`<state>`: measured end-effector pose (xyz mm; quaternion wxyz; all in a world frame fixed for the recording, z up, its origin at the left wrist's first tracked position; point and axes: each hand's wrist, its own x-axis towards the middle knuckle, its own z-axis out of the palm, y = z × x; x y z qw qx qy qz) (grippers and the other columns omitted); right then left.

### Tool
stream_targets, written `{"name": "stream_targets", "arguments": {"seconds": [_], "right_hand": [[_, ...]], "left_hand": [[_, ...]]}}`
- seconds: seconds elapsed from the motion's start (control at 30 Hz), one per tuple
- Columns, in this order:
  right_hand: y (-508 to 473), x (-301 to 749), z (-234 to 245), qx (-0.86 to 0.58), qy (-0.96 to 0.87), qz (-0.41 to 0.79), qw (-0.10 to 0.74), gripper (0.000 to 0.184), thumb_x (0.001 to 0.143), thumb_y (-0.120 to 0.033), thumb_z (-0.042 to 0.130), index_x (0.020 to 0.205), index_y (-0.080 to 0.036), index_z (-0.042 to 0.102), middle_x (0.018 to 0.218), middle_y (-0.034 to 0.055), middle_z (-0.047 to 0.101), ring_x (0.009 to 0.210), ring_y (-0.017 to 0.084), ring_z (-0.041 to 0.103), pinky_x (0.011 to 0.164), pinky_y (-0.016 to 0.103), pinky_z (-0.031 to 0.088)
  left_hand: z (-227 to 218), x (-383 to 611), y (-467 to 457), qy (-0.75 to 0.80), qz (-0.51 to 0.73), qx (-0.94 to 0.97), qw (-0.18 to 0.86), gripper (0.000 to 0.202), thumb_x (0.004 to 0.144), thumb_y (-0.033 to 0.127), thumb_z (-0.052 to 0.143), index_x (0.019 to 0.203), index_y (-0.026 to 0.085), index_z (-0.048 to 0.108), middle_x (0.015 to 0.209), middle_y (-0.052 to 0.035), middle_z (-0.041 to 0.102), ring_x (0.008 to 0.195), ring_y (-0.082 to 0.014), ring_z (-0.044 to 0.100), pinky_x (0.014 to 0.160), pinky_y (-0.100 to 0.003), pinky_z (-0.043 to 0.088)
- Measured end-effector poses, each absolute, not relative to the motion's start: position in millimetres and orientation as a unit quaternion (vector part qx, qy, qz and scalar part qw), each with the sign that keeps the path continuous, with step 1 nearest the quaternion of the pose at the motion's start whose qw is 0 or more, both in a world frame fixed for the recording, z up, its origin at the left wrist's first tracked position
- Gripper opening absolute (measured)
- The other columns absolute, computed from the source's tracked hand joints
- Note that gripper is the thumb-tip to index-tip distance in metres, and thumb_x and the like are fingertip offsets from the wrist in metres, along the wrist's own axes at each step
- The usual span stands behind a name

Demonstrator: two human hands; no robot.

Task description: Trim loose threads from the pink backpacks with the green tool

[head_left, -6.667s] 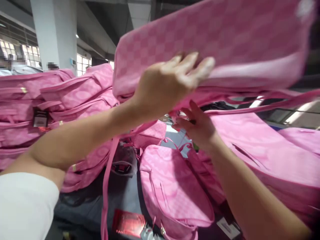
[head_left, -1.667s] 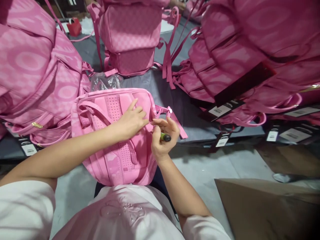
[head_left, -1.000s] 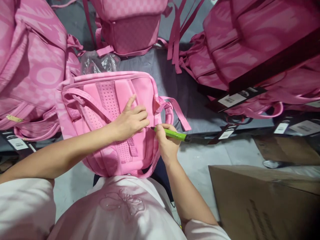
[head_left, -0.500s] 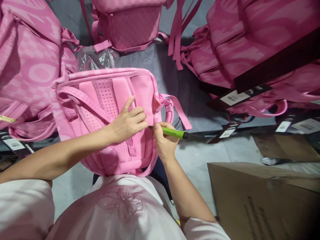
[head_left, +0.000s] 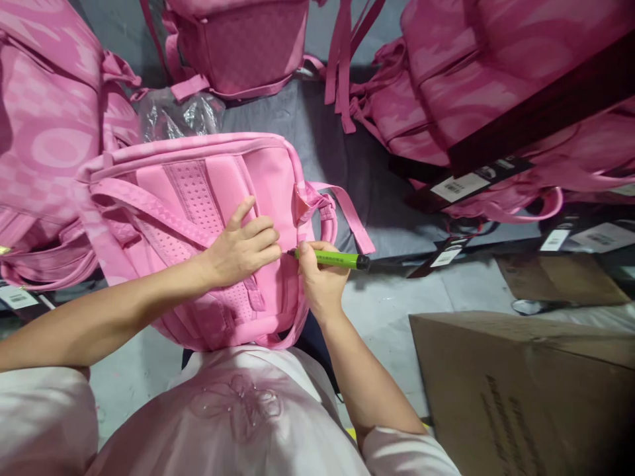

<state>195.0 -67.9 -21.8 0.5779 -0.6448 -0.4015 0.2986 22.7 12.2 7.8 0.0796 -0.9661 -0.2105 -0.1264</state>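
A: Where's the pink backpack (head_left: 225, 188)?
B: Right in front of the person, back panel facing up, near end against the white shirt (head_left: 233, 410). Its far side overlaps the grey-covered desk (head_left: 307, 125) from this angle; what bears its weight I can't tell.
A: And the right hand (head_left: 325, 274)?
B: Pinching a green marker (head_left: 332, 258) between thumb and fingers. The dark tip points at the back panel, just beside the other hand's fingertips. Whether it touches the fabric is too small to see.
A: What about the left hand (head_left: 243, 246)?
B: Resting on the back panel, one finger stuck out from the rest, the others bent. Their tips are close together, but I can't tell whether they nip any cloth.
A: What's around them?
B: Beyond the backpack, a crumpled clear plastic bag (head_left: 181, 114) and a checkered pink bag (head_left: 258, 49). To the right, a pile of tagged pink bags (head_left: 441, 86); below that, a cardboard box (head_left: 496, 383) near the right arm.
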Motion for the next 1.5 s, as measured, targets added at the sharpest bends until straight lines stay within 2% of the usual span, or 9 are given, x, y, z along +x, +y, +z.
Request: {"name": "stream_targets", "arguments": {"seconds": [0.4,0.7,0.83,0.93,1.07,1.2,1.3,1.37,1.5], "right_hand": [[-67.4,199.0,-26.5,-0.634,-0.394,0.32,0.584,0.027,0.086,-0.043,0.066,0.075,-0.019,0.064,0.061,-0.0023,0.061,0.055,0.014,0.056,0.056,0.028,0.048],[-63.2,200.1,-26.2,-0.631,-0.39,0.323,0.587,0.026,0.086,-0.042,0.066,0.074,-0.019,0.065,0.061,-0.0017,0.063,0.055,0.014,0.058,0.056,0.028,0.049],[-61.8,201.2,-27.1,-0.634,-0.402,0.323,0.576,0.028,0.087,-0.042,0.065,0.071,-0.019,0.064,0.062,-0.0012,0.064,0.056,0.014,0.058,0.057,0.028,0.049],[-61.6,202.4,-25.3,-0.622,-0.412,0.324,0.582,0.024,0.087,-0.04,0.066,0.075,-0.019,0.068,0.064,-0.0013,0.065,0.057,0.014,0.059,0.058,0.028,0.049],[-68.5,207.3,-23.3,-0.622,-0.437,0.307,0.572,0.024,0.086,-0.039,0.068,0.073,-0.019,0.068,0.062,-0.0014,0.064,0.056,0.014,0.059,0.055,0.027,0.049],[-79.1,203.3,-18.4,-0.588,-0.479,0.263,0.595,0.026,0.091,-0.039,0.068,0.107,-0.02,0.072,0.087,0.0035,0.075,0.075,0.019,0.071,0.07,0.033,0.058],[-85.9,190.1,-0.5,-0.511,-0.552,0.159,0.639,0.034,0.094,-0.025,0.066,0.128,-0.025,0.065,0.104,0.0036,0.077,0.091,0.02,0.074,0.088,0.037,0.059],[-92.0,182.1,18.8,-0.461,-0.594,0.084,0.654,0.041,0.094,-0.018,0.064,0.133,-0.029,0.062,0.106,0.0022,0.077,0.092,0.02,0.075,0.088,0.038,0.059],[-101.4,173.6,49.5,-0.351,-0.695,0.019,0.627,0.048,0.093,-0.021,0.065,0.139,-0.031,0.056,0.103,0.0025,0.077,0.086,0.022,0.074,0.078,0.04,0.06]], "left_hand": [[0.8,22.1,16.7,-0.189,-0.166,-0.962,0.11,0.018,0.099,0.024,0.051,0.087,0.027,0.064,0.095,0.0039,0.066,0.108,-0.015,0.06,0.128,-0.056,0.02],[4.9,25.7,18.7,-0.23,-0.123,-0.965,0.022,0.018,0.1,0.024,0.049,0.09,0.027,0.065,0.099,0.0025,0.066,0.112,-0.017,0.059,0.127,-0.057,0.022],[7.3,28.0,15.8,-0.224,-0.111,-0.967,0.045,0.021,0.102,0.026,0.046,0.091,0.027,0.064,0.099,0.0022,0.067,0.112,-0.018,0.058,0.126,-0.057,0.024],[21.8,30.6,21.5,-0.206,-0.092,-0.971,0.081,0.023,0.103,0.027,0.043,0.094,0.025,0.064,0.098,0.0003,0.068,0.107,-0.0202,0.059,0.12,-0.058,0.03],[59.2,35.7,52.4,-0.126,-0.004,-0.984,0.129,0.017,0.096,0.035,0.056,0.092,0.02,0.064,0.091,-0.0025,0.066,0.093,-0.021,0.06,0.102,-0.048,0.046],[97.1,35.6,65.7,-0.163,0.063,-0.973,0.15,0.028,0.08,0.042,0.074,0.085,0.017,0.064,0.082,-0.0029,0.065,0.089,-0.0231,0.061,0.091,-0.044,0.048],[130.1,28.0,30.9,-0.198,0.033,-0.968,0.151,0.023,0.082,0.039,0.069,0.086,0.017,0.064,0.076,-0.003,0.064,0.082,-0.0217,0.063,0.078,-0.038,0.046],[156.0,17.8,-9.2,-0.242,0.008,-0.956,0.165,0.023,0.087,0.039,0.063,0.09,0.016,0.064,0.074,-0.004,0.064,0.077,-0.0224,0.064,0.071,-0.036,0.044],[181.2,-14.3,-79.9,-0.337,-0.02,-0.93,0.143,0.03,0.095,0.046,0.053,0.093,0.018,0.065,0.072,-0.0036,0.064,0.068,-0.0219,0.063,0.059,-0.034,0.038]]}}
